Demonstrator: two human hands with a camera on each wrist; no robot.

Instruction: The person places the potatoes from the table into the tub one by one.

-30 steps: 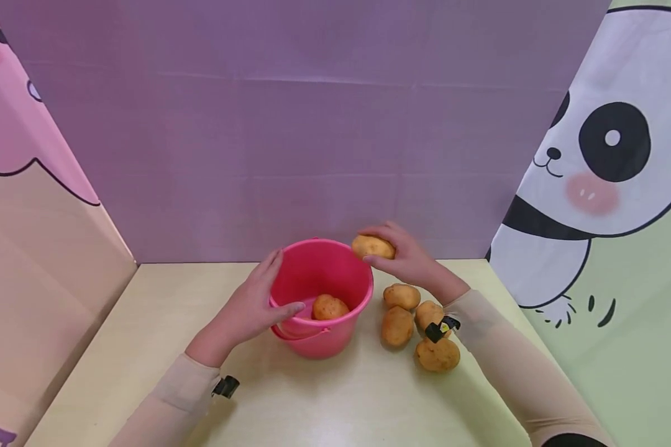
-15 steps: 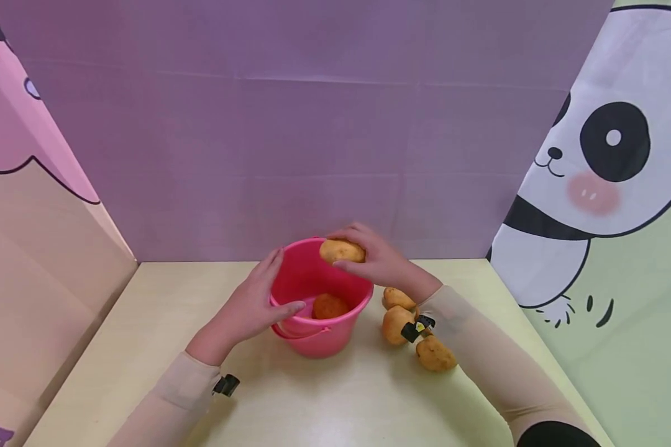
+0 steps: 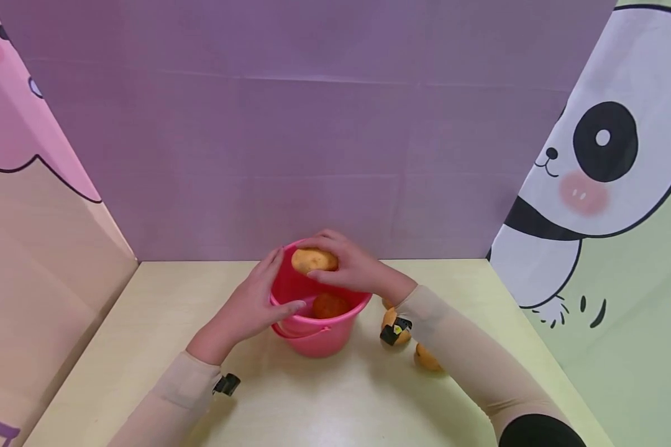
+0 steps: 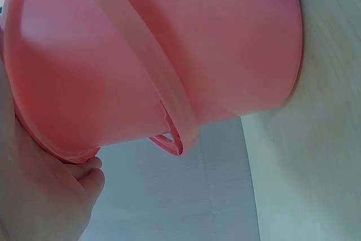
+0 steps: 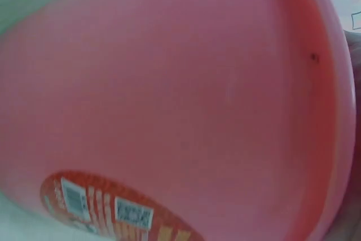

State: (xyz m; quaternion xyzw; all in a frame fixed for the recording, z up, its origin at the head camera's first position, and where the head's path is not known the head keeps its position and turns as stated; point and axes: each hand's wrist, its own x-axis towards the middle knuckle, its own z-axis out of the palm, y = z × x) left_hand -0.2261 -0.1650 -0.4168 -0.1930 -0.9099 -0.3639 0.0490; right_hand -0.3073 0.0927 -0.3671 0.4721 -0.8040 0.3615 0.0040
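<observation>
A pink bucket (image 3: 321, 338) stands upright on the table, its handle lowered on the near side. My left hand (image 3: 248, 307) holds the bucket's left rim, the thumb reaching over the opening. In the left wrist view, fingertips (image 4: 90, 179) of that hand touch the rim. My right hand (image 3: 349, 264) grips a pale yellow potato (image 3: 314, 261) over the bucket's opening, near the far rim. Inside the bucket lies another potato (image 3: 330, 305), shaded. The right wrist view shows the bucket's side with a red label (image 5: 113, 207); the held potato is out of sight there.
To the right of the bucket several potatoes lie on the table (image 3: 313, 410), among them one potato (image 3: 427, 359) half covered by my right sleeve (image 3: 458, 354). Behind the table rises a purple backdrop (image 3: 324, 136). Printed side panels stand left and right.
My right hand has carried the potato leftward, from the bucket's right rim to over its opening. The right forearm now covers more of the potatoes on the table. The left hand keeps its place.
</observation>
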